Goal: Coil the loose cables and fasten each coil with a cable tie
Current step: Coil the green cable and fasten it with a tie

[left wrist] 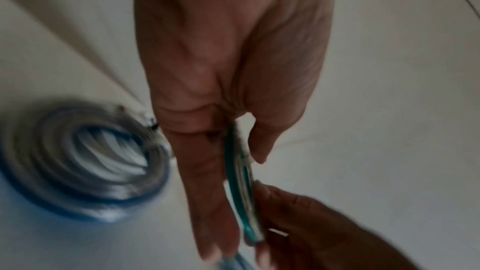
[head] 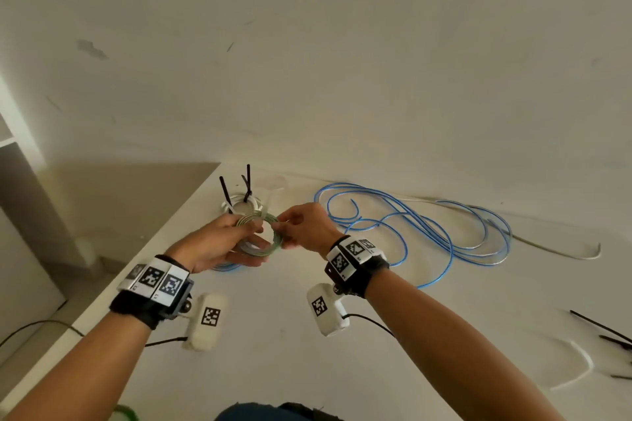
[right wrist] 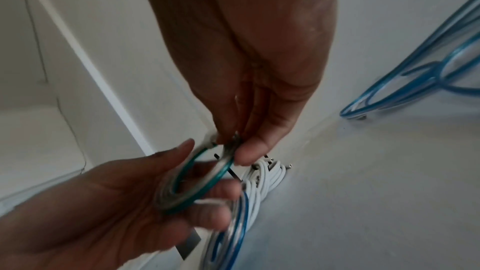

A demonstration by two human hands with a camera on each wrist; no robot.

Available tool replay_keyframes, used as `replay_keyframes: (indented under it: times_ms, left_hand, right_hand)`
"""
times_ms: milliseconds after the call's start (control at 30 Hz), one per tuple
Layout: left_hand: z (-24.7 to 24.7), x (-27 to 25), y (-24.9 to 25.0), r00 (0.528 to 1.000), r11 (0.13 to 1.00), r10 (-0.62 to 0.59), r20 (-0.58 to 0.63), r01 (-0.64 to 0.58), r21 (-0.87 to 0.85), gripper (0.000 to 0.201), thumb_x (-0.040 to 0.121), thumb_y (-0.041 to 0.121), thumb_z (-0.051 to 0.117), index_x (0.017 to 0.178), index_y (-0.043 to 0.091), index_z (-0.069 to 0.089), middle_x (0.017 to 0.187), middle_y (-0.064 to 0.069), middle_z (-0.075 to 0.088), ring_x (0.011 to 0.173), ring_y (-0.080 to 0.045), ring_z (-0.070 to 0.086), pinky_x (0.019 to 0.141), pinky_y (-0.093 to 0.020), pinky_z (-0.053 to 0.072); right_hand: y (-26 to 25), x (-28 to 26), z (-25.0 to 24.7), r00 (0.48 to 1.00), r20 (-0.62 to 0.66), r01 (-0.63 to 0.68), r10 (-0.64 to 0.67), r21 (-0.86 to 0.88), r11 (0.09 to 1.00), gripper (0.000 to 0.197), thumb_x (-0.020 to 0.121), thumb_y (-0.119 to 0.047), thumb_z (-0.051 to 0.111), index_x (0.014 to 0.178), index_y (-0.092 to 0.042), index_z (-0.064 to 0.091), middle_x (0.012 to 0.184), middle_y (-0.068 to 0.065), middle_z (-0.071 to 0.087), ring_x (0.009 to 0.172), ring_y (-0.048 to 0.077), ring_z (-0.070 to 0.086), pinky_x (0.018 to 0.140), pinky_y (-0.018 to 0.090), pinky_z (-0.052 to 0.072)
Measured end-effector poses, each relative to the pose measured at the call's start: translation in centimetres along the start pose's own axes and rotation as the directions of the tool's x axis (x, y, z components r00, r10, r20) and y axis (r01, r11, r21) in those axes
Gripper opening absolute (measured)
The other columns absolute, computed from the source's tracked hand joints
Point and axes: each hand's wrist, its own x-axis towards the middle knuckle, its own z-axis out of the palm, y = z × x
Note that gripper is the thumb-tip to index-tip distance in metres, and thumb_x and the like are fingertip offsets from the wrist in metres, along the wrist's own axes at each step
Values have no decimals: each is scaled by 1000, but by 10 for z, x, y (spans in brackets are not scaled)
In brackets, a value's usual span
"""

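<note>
A small green-edged clear cable coil [head: 261,233] is held above the white table [head: 444,335]. My left hand [head: 222,243] grips the coil [right wrist: 187,188] from its left side, thumb on top and fingers below. My right hand [head: 304,225] pinches the coil's top edge [right wrist: 228,151], where a white tie [right wrist: 209,138] wraps it. Edge-on, the coil [left wrist: 244,192] shows between the fingers of both hands. Behind lies a white coil [head: 244,203] with black ties [head: 248,181]. A blue coil [left wrist: 83,163] lies under my left hand.
A long loose blue cable [head: 427,225] sprawls on the table to the right, with a white cable [head: 564,249] beyond it. Spare black ties [head: 608,335] and a white tie [head: 581,366] lie at the right edge. The table's left edge [head: 136,270] drops to the floor.
</note>
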Motion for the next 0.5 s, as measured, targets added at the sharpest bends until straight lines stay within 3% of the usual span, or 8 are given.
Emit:
replay_keyframes:
  times_ms: [100,167,200,267,333,400,467,500]
  left_hand:
    - [-22,2,-17,978,973,51,-203,-2,233,14,99,15,62,97,2,66,98,-24,68,83,-33,72,73,-48,63]
    - [-36,4,-24,957,930,57,-285,53,364,4,94,9,68,91,6,69,87,-16,66,76,-34,74,72,-52,63]
    - [-40,4,-26,944,907,55,-325,88,412,6,92,7,71,88,9,68,84,-14,65,73,-34,73,70,-52,63]
    - [-47,4,-29,914,863,62,-402,153,482,16,87,5,77,87,14,63,84,-11,64,68,-33,73,64,-50,63]
    - [-50,4,-33,896,827,70,-439,194,527,19,84,5,79,87,13,61,87,-13,66,67,-34,73,64,-48,63]
    - [-51,5,-36,897,799,67,-438,215,562,18,84,7,79,87,12,62,90,-13,68,67,-32,74,68,-48,63]
    - [-50,6,-37,898,739,92,-431,229,634,18,84,13,79,91,14,63,96,-11,69,77,-31,74,77,-45,62]
    - [-48,7,-36,894,660,137,-426,238,712,20,85,18,78,96,14,62,102,-9,69,88,-30,72,83,-43,59]
  right_hand:
    - [1,12,16,999,46,-18,24,-108,994,11,89,-16,78,84,-11,71,80,17,76,63,20,71,83,37,63]
    - [0,16,29,996,85,-18,34,-183,983,12,89,-16,78,82,-13,69,83,17,77,64,19,72,80,30,62]
    - [-1,17,36,994,100,-15,37,-206,978,12,89,-15,78,82,-13,69,84,17,77,66,19,73,77,27,62]
    - [-4,18,47,993,114,-5,34,-241,971,17,89,-11,78,77,-12,65,87,19,77,72,25,76,81,32,63]
    - [-5,19,54,992,118,-6,38,-260,966,23,88,-10,78,72,-12,61,88,21,77,76,28,76,86,39,62]
    - [-4,18,58,992,124,1,36,-284,959,27,88,-10,78,69,-13,60,85,20,77,75,27,75,87,40,62]
    - [-1,16,57,992,120,-4,40,-282,960,26,88,-12,78,69,-13,61,83,19,77,75,25,76,87,38,62]
    - [-1,15,56,992,121,-10,44,-272,962,24,88,-14,79,71,-13,62,81,16,77,73,24,76,87,37,62]
